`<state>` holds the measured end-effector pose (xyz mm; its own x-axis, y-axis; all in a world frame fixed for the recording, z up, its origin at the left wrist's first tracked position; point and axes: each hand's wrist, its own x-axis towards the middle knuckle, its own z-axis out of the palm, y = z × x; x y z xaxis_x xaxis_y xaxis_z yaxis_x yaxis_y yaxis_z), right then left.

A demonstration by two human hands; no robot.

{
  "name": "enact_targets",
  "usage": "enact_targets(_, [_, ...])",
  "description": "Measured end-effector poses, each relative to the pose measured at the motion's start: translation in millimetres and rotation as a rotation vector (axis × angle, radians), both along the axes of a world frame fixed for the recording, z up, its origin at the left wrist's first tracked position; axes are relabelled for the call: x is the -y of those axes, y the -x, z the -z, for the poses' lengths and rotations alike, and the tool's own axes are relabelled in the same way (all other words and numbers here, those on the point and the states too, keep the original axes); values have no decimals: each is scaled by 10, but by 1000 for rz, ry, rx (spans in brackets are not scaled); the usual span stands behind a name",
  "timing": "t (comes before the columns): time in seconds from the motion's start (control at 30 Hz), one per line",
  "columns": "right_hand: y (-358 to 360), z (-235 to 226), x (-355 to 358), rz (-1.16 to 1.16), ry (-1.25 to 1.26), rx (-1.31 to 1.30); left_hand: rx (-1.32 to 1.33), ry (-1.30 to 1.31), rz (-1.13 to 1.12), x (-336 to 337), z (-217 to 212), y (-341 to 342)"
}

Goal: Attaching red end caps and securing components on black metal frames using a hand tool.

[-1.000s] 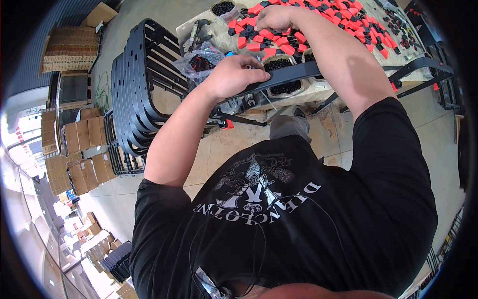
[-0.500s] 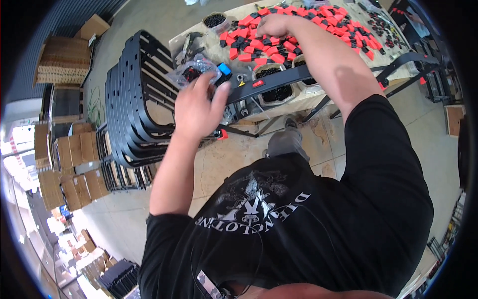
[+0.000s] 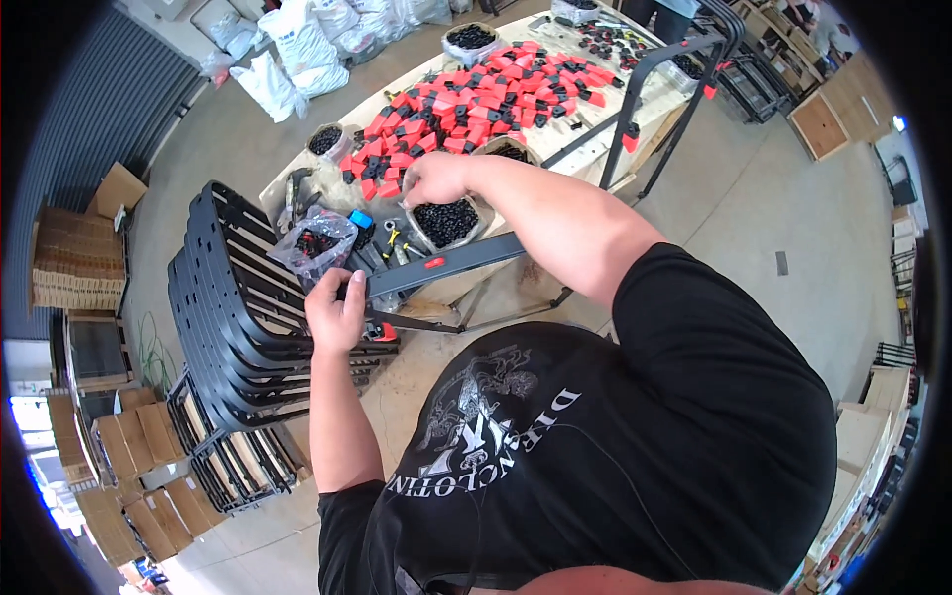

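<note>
Here, left hand [image 3: 337, 315] gripped the grey metal bar [image 3: 446, 266] at the bench's near edge, right hand [image 3: 433, 178] perhaps pinching black pieces over a tub [image 3: 445, 222].

The pale wooden tabletop [image 3: 654, 104] is crowded. A big heap of red and black plastic pieces [image 3: 476, 99] covers its middle. Round tubs of small black bits [image 3: 446, 220] sit near the front edge. A clear bag [image 3: 315, 243] lies at the left corner.
</note>
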<state>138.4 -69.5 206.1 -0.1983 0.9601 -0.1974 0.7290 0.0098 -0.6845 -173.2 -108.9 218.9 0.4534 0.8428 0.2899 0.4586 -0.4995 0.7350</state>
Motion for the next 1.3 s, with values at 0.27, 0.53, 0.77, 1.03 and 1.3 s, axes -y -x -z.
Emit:
enact_targets(0.27, [-1734, -834, 2042, 445, -383, -289, -14, -29, -75, 509, -20, -378])
enact_targets(0.53, [-2853, 558, 3544, 1383, -385, -885, -265, -41, -51, 1143, -724, -2140])
enact_targets(0.77, [-4924, 179, 3622, 1411, -617, -907, -265, 183, 224, 1376, -1213, -3881])
enact_targets(1.03, [-6994, 7, 4615, 1298, -809, -380, -181, 300, 285, 1877, -534, -5967])
enact_targets(1.3, [-5364, 2447, 7017, 1776, 129, -562, -66, 241, 221, 1718, 67, -6895])
